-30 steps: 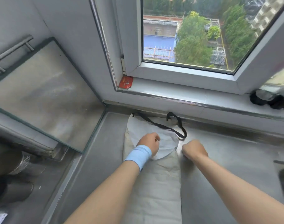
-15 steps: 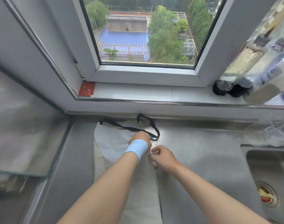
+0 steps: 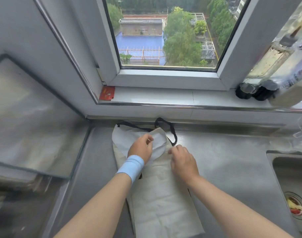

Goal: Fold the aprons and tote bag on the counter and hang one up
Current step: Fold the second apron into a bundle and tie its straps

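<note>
1. Pinching the folded-over white flap (image 3: 158,143) of an apron (image 3: 161,194), the left hand (image 3: 141,148) has thumb and fingers closed on the cloth
2. Right hand (image 3: 182,161) rests just beside it, fingertips together at the black strap (image 3: 172,133); whether they grip it I cannot tell
3. That apron lies flat and long on the steel worktop (image 3: 224,160), strap end nearest the window sill (image 3: 164,97)
4. A sink (image 3: 294,186) sits at the right, a glass panel (image 3: 31,121) at the left
</note>
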